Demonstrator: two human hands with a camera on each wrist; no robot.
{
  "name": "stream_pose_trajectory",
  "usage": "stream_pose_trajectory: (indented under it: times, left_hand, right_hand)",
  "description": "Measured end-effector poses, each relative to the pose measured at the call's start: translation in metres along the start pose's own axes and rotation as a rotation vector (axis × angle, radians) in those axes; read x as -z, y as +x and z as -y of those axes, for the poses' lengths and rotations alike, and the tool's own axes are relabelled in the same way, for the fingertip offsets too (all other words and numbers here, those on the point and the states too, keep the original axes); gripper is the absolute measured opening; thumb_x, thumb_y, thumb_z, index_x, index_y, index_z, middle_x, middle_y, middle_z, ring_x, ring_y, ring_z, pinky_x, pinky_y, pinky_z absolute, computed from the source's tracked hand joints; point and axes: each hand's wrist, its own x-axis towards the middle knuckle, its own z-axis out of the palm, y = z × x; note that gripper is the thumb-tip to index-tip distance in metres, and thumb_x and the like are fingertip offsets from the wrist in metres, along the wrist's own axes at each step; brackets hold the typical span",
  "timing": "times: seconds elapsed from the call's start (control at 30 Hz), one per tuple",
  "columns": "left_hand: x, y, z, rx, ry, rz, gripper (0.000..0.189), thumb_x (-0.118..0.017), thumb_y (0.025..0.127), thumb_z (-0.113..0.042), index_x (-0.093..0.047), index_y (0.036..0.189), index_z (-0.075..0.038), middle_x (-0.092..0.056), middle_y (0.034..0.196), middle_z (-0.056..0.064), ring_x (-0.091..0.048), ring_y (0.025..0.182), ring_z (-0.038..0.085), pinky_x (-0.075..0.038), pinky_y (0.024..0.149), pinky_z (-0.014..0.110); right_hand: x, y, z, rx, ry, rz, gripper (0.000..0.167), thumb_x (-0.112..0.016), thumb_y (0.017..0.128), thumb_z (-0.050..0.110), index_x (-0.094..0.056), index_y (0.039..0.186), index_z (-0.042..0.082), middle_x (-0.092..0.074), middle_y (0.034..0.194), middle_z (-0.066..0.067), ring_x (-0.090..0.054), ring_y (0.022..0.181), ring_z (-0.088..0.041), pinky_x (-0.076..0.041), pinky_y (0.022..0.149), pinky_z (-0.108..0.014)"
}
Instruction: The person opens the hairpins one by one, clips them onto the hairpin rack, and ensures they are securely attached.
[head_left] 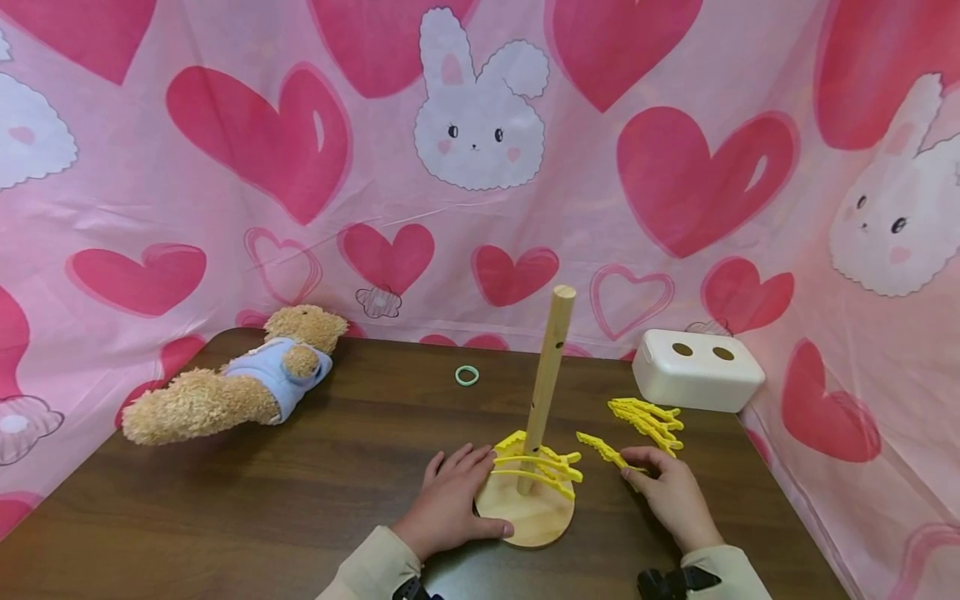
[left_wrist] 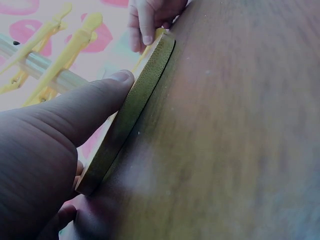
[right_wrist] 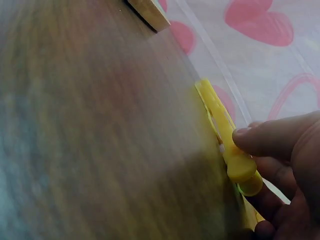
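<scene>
A wooden stand with a round base (head_left: 525,521) and an upright pole (head_left: 549,367) is on the table. Several yellow plastic clips (head_left: 543,467) are around the pole's lower part. My left hand (head_left: 453,504) rests against the left side of the base, fingers extended; its thumb lies on the rim of the base (left_wrist: 135,112) in the left wrist view. To the right of the stand, my right hand (head_left: 671,492) pinches one yellow clip (right_wrist: 225,135) between thumb and fingers, just above the table. Beyond that hand lies a pile of yellow clips (head_left: 647,421).
A white box (head_left: 697,371) with two round holes sits at the back right. Toward the back is a mint-green ring (head_left: 467,376). A teddy bear (head_left: 247,383) in a blue shirt lies at the left. Pink heart-patterned cloth (head_left: 480,217) hangs behind the table.
</scene>
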Motion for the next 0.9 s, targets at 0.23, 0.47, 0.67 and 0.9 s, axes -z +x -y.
stream_pose_trajectory:
  times: [0.23, 0.47, 0.67, 0.9]
  left_hand:
    - [-0.001, 0.001, 0.002, 0.01, 0.002, 0.01, 0.101, -0.075, 0.075, -0.068, -0.044, 0.153, -0.011, -0.04, 0.158, 0.005, -0.029, 0.147, 0.032, -0.014, 0.114, 0.064]
    - [-0.001, 0.004, 0.004, 0.011, -0.009, 0.025, 0.101, -0.073, 0.076, -0.07, -0.043, 0.154, -0.013, -0.039, 0.159, 0.003, -0.027, 0.148, 0.031, -0.013, 0.114, 0.065]
    - [-0.002, 0.003, 0.005, 0.013, -0.016, 0.024, 0.1, -0.074, 0.076, -0.069, -0.043, 0.153, -0.013, -0.039, 0.159, 0.003, -0.028, 0.148, 0.031, -0.012, 0.115, 0.064]
    - [-0.002, 0.004, 0.007, 0.021, -0.015, 0.033, 0.101, -0.073, 0.076, -0.07, -0.043, 0.154, -0.013, -0.038, 0.159, 0.003, -0.027, 0.149, 0.031, -0.012, 0.115, 0.065]
  right_hand:
    - [0.008, -0.002, 0.002, 0.026, -0.127, 0.066, 0.064, -0.085, 0.081, 0.035, -0.062, 0.128, -0.002, -0.064, 0.124, -0.019, -0.058, 0.112, -0.035, -0.046, 0.095, -0.055]
    - [0.024, -0.005, 0.005, -0.012, -0.28, 0.168, 0.081, -0.09, 0.07, 0.043, -0.059, 0.127, -0.005, -0.063, 0.105, -0.013, -0.057, 0.095, -0.027, -0.048, 0.084, -0.049]
    - [0.028, -0.006, 0.004, -0.056, -0.264, 0.173, 0.053, -0.09, 0.071, 0.04, -0.065, 0.1, 0.003, -0.054, 0.084, -0.004, -0.05, 0.078, -0.02, -0.039, 0.067, -0.035]
    - [0.027, -0.003, -0.005, -0.01, -0.127, 0.08, 0.047, -0.083, 0.083, 0.034, -0.068, 0.113, 0.001, -0.064, 0.09, -0.004, -0.053, 0.08, -0.019, -0.044, 0.068, -0.031]
